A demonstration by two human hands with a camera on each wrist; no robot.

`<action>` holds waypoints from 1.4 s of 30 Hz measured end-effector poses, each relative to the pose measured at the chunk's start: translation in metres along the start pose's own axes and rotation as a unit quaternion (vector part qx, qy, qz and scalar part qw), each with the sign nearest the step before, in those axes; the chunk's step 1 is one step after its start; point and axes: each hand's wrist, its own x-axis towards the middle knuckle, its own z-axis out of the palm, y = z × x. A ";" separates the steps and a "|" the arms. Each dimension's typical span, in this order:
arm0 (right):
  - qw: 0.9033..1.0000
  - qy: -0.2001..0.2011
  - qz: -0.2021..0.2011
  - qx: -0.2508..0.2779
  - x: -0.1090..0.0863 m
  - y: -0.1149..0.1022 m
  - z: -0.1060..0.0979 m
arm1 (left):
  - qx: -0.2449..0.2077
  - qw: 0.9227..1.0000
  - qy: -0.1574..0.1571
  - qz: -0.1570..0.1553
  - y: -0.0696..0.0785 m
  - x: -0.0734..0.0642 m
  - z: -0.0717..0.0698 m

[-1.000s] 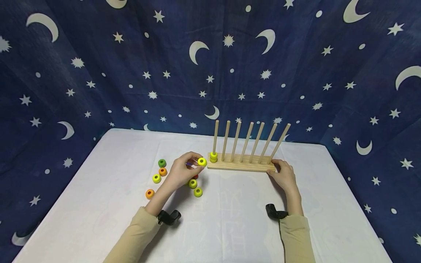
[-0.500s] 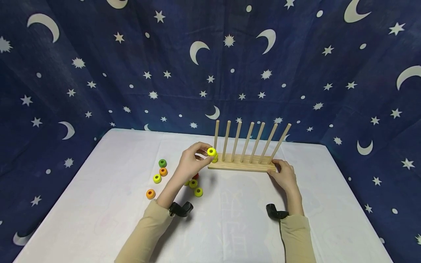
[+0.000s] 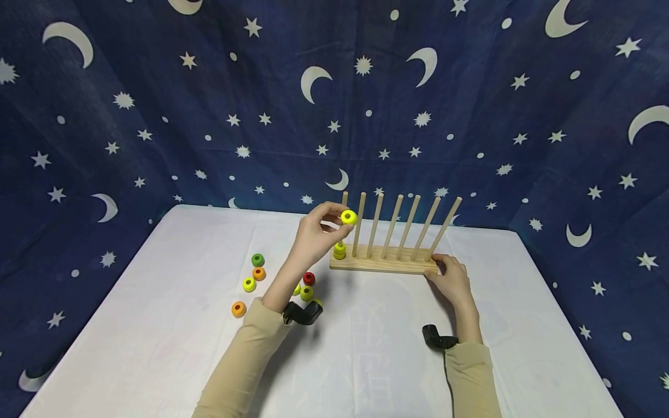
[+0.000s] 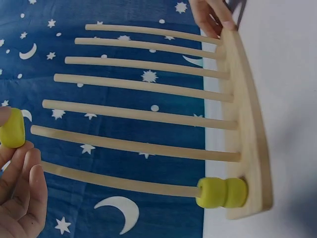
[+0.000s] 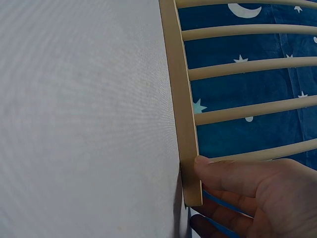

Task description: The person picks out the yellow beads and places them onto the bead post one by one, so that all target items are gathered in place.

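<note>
My left hand (image 3: 313, 235) pinches a yellow bead (image 3: 348, 217) between thumb and fingertips, close to the upper part of the leftmost peg. In the left wrist view that bead (image 4: 13, 129) appears beside the peg tips, and my fingers cover the leftmost peg's end. Two yellow beads (image 4: 213, 192) are stacked at the bottom of this same peg, against the wooden base (image 3: 378, 265). Several bare pegs (image 3: 393, 226) rise along the rest of the rack. My right hand (image 3: 450, 278) grips the base's right end, its thumb (image 5: 233, 173) on the front edge.
Loose beads lie on the white tablecloth (image 3: 376, 348) left of the rack: a green bead (image 3: 258, 260), orange beads (image 3: 238, 309), a red bead (image 3: 309, 278) and several yellowish ones (image 3: 306, 292), one partly behind the left wrist camera (image 3: 303, 313). A starry blue cloth (image 3: 282, 168) hangs behind.
My left hand has carried the yellow bead up and to the right, from beside the base's left end to near the leftmost peg's top. The right hand and rack stay put.
</note>
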 end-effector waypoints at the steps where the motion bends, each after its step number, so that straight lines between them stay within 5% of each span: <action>1: 1.000 -0.001 -0.001 0.000 0.000 0.000 0.000 | -0.002 1.000 0.002 0.004 0.002 0.002 0.000; 23: 1.000 0.000 0.004 0.001 -0.001 -0.001 -0.001 | -0.022 0.998 0.060 0.013 0.013 0.043 -0.009; 42: 1.000 0.007 -0.005 0.002 -0.001 0.000 0.000 | -0.023 0.997 0.073 -0.002 0.004 0.051 -0.005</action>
